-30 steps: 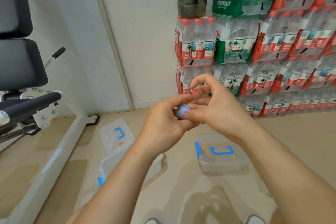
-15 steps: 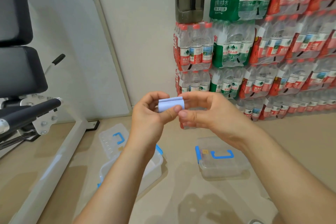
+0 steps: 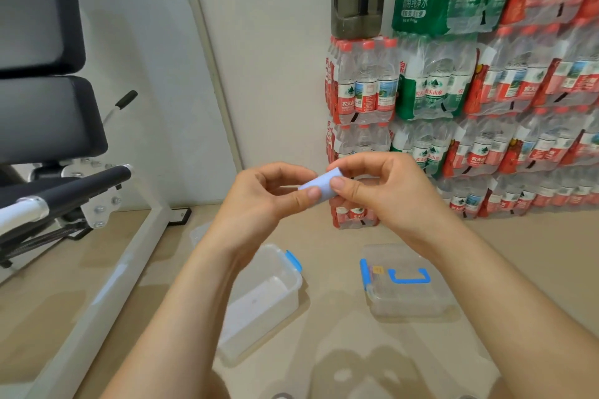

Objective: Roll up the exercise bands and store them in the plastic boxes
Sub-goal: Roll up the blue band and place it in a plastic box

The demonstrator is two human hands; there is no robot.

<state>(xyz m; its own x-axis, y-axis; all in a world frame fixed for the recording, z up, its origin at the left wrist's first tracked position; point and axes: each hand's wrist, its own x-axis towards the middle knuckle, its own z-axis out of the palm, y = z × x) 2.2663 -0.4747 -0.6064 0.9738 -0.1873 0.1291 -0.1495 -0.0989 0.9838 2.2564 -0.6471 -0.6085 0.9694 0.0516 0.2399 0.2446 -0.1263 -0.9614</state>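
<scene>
Beige flooring carries an open plastic box. High above that box, both hands hold the rolled blue band: left hand pinching its lower end, right hand its upper end. Risk: the elastic roll could spring loose if either pinch slackens before storage. Long axis lies crosswise and tilted, right end raised, pointing away from the box.

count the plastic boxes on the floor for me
2. An open box lies on the floor left of centre; a lidded box with a blue handle sits to its right. Others may be hidden from view.
</scene>
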